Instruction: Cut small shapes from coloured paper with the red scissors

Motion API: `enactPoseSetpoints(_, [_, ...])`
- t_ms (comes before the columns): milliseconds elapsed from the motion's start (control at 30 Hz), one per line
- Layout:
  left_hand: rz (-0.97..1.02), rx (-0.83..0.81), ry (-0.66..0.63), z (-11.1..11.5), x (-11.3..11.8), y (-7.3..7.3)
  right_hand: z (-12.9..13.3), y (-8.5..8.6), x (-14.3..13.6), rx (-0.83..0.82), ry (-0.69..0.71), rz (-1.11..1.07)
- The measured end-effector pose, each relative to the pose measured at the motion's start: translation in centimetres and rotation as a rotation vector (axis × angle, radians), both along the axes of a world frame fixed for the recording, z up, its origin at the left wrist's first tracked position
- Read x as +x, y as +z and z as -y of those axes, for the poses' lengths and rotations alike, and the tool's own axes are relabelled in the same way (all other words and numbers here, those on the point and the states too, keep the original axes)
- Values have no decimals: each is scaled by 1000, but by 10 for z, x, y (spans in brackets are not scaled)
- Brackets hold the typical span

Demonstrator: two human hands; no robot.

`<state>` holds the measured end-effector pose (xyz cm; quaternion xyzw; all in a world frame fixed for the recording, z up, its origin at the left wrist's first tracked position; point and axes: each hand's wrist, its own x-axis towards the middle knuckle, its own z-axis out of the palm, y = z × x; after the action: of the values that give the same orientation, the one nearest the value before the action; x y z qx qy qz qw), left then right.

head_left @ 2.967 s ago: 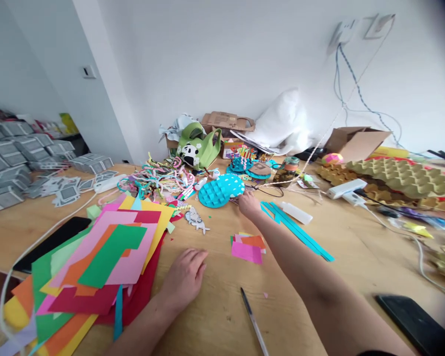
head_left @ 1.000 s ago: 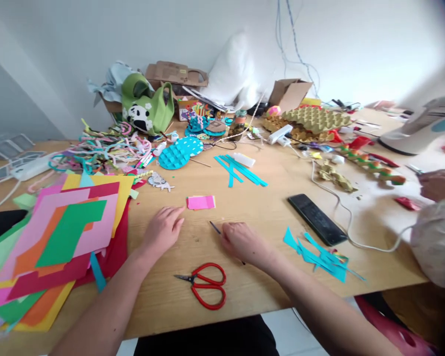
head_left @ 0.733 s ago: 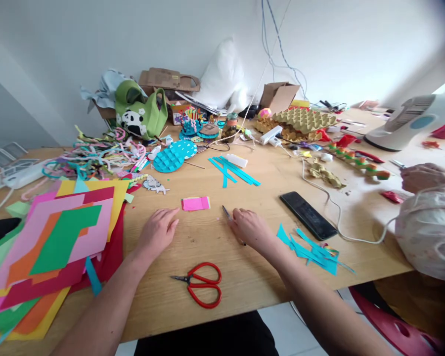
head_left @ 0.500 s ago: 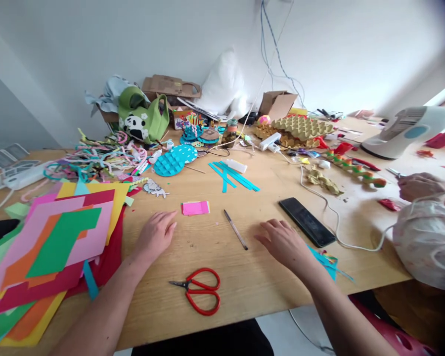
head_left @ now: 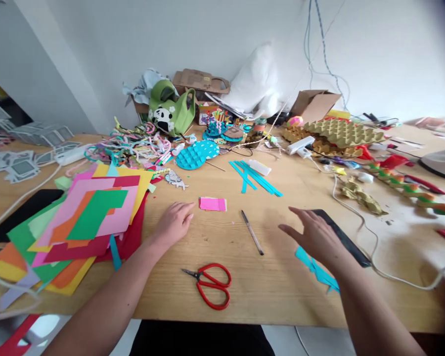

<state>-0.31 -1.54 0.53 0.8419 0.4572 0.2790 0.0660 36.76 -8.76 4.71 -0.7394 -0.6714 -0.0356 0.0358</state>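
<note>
Your left hand (head_left: pixel 174 225) lay flat on the table (head_left: pixel 267 291), palm down and fingers extended, holding nothing; its fingertips pointed toward the small pink paper stack (head_left: pixel 212 203), which sat just beside them but apart from them. Your right hand (head_left: pixel 315 237) hovered open above the table, fingers spread and empty; it was positioned over the near end of the dark phone (head_left: pixel 350 242) and just above the teal paper scraps (head_left: pixel 317 269) (whether the palm touched either could not be determined from the head view).

The pen (head_left: pixel 252 239) lay untouched on the table between your two hands, nearer to the right one. Its long axis ran diagonally: the far end pointed away from you and slightly left, toward the pink paper stack; the near end pointed toward you and to the right. The red scissors (head_left: pixel 211 283) lay shut near the table's front edge, handles to the right, blades pointing left; they sat between your forearms, well within reach of either hand.

The layout appeared to follow reach: the small tools occupied the bare central zone directly before you; the sheets of coloured paper (head_left: pixel 81 222) were piled to the left of your left hand; the teal strips (head_left: pixel 255 180) lay farther back, beyond the pen. The flat left hand seemed to serve as a rest rather than a clamp, since nothing lay under it.
</note>
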Motion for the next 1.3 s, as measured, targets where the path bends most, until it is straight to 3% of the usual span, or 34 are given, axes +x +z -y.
enactPoseSetpoints(67, [-4, -3, 5, 1, 0, 1, -2, 0, -22, -7, 122, -15])
enactPoseSetpoints(133, [2, -4, 12, 1, 0, 3, -2, -1, -31, 0, 134, 32])
enactPoseSetpoints(333, [30, -14, 11, 0, -3, 6, 12, -15, -5, 66, -31, 173])
enactPoseSetpoints(467, [33, -26, 8, 0, -2, 5, 15, -25, -11, 130, 58, 102])
enactPoseSetpoints(600, [11, -22, 8, 1, 0, 4, 16, -10, -69, 139, 398, -155])
enactPoseSetpoints(700, [7, -11, 13, 2, 0, 3, 31, 3, -127, -33, 638, -341])
enactPoseSetpoints(800, [6, -8, 11, 1, 0, 3, 50, 1, -168, -156, 816, -241])
enactPoseSetpoints(867, [8, -10, 4, 1, 0, 3, 57, -8, -180, -153, 834, -174])
enactPoseSetpoints(1033, [27, -18, -2, 2, 0, 2, 54, -17, -169, -150, 685, -200])
enactPoseSetpoints(1133, [33, -24, 2, 2, 0, 1, 44, -9, -145, -118, 513, -340])
enactPoseSetpoints(1200, [40, -20, 11, 2, 0, 1, 32, -1, -126, -59, 379, -325])
enactPoseSetpoints(1300, [51, -14, 18, 2, 1, 1, 14, 4, -100, -110, 154, -209])
